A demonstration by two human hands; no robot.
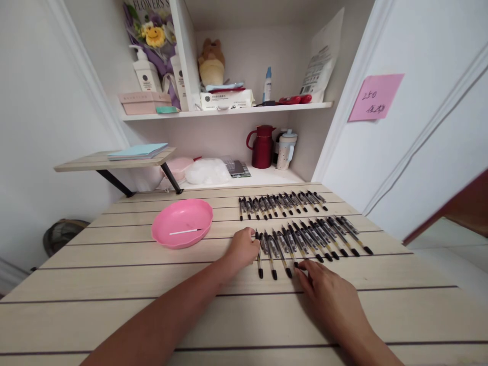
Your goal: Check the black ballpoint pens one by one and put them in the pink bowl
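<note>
the dish (164, 216) holds one loose refill (185, 232), perhaps left over. the left hand (243, 248) curls by the front pens (305, 239), grip unclear; those and the back pens (274, 204) seem mostly laid in rows. the right hand (331, 287) is at one black end (296, 265), its hold also unclear.

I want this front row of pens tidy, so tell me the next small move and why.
Probably use the right hand to straighten the pen at its fingertips: in the front row of pens, black ends don't line up, sitting nearer the person on the left. The left hand, at the row's left end, could likely steady it.
</note>
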